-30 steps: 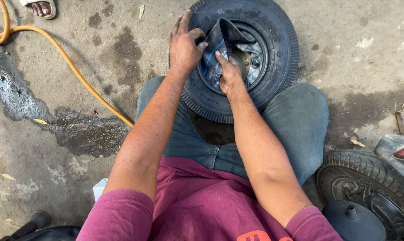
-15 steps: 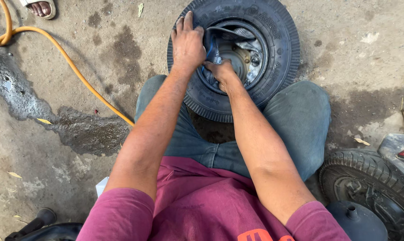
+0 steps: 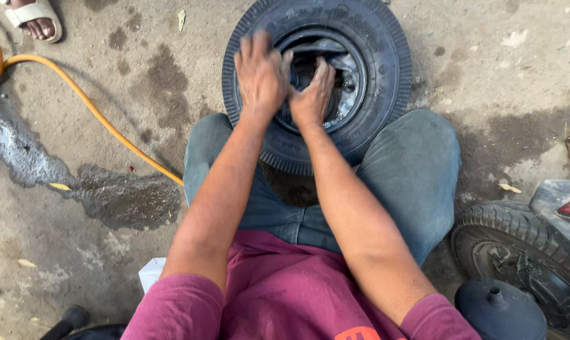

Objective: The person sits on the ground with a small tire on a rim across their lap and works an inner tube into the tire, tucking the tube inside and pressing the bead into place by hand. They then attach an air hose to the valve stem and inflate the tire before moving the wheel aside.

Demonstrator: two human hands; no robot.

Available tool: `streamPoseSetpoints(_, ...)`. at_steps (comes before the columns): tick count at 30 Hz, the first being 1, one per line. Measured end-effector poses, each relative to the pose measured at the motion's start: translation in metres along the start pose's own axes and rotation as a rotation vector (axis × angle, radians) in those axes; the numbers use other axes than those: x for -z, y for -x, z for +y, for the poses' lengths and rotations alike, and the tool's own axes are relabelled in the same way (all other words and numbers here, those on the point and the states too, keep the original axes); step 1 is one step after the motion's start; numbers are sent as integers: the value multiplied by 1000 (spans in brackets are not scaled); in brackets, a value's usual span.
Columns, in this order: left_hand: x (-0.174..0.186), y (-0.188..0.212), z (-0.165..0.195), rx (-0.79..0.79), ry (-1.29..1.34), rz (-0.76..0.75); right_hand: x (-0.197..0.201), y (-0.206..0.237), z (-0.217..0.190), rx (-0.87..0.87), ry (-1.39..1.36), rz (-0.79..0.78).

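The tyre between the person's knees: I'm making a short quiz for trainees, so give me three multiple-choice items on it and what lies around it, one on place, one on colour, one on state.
1. Where does the tyre sit?
A. between the person's knees
B. on a bench
C. hung on a wall

2. What colour is the hose on the ground?
A. green
B. orange-yellow
C. black

3. What are the two hands doing?
A. resting on the thighs
B. holding the hose
C. pressing into the tyre's centre opening

Answers:
1 A, the tyre leans on the ground against the jeans, framed by both knees.
2 B, the hose curves orange-yellow across the concrete at the left.
3 C, the left hand and right hand meet at the inner rim, fingers on the dark rubber folded there.
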State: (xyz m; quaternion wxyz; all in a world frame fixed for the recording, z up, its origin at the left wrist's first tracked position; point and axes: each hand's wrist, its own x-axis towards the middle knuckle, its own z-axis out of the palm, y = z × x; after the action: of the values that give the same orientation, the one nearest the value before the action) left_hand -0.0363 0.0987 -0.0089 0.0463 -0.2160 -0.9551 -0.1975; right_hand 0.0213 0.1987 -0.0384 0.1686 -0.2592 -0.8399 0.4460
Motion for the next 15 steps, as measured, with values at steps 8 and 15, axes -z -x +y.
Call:
streamPoseSetpoints(8, -23, -8, 4, 247, 6, -3, 8, 4, -2, 147, 97, 154)
streamPoseSetpoints(15, -21, 21, 2, 113, 130, -42, 2, -14, 5, 267, 219, 26)
